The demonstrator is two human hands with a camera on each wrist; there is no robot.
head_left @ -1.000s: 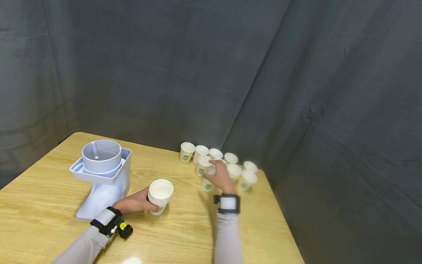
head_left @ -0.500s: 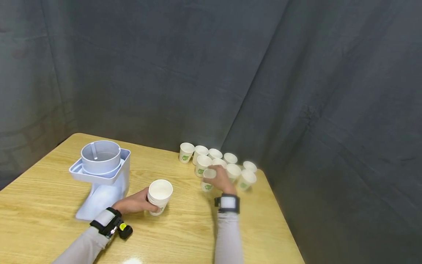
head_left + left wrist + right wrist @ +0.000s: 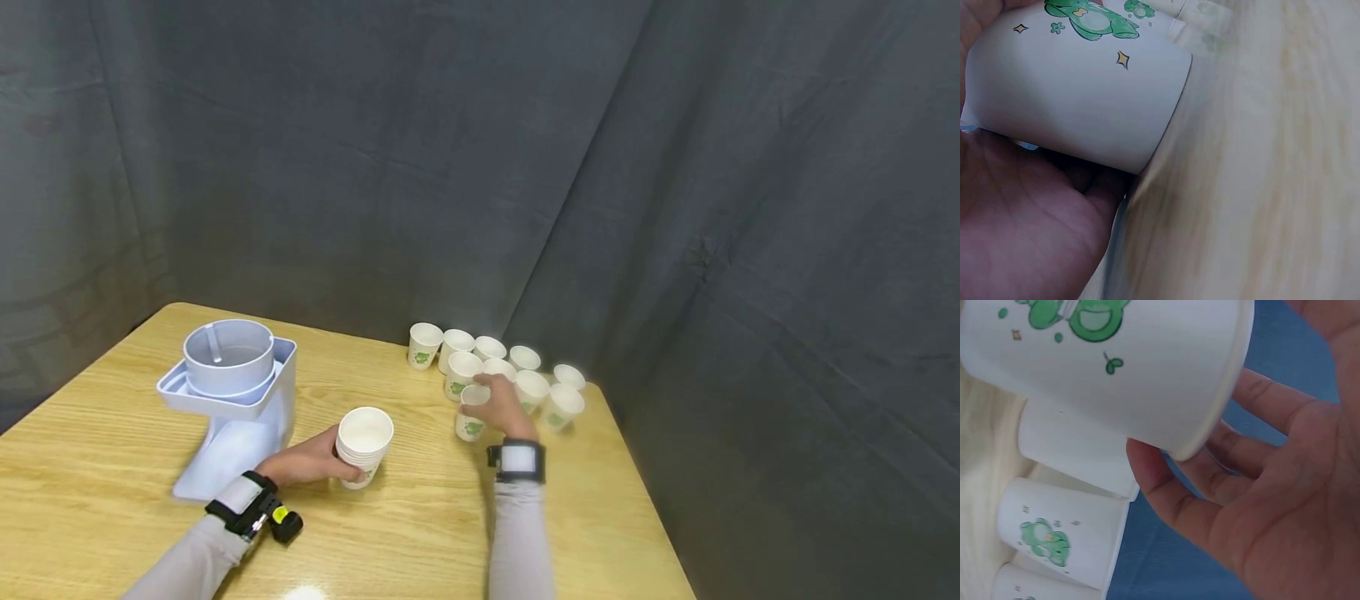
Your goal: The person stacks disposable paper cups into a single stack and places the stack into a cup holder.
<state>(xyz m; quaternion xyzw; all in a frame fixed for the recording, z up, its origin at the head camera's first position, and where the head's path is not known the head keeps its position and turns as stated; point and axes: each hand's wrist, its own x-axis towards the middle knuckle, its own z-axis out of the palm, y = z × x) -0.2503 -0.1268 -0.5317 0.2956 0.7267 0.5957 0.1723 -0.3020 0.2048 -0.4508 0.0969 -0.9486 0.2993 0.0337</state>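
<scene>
My left hand grips a nested stack of white paper cups just above the table. In the left wrist view, the outermost cup has a green cartoon print, and fingers lie on both sides of it. Farther right, my right hand holds a single paper cup near its rim, at the front of a group of cups. The right wrist view has the fingertips at this cup's rim; the thumb tip is out of that view. Whether this cup's base touches the table cannot be told.
Several upright paper cups stand in rows at the table's back right corner. Left of the stack is a pale blue appliance with a round bowl on top. Dark curtains hang behind and right of the wooden table.
Both hands stay almost where they were, the left with the stack and the right at the front cup. That front cup has barely shifted.
</scene>
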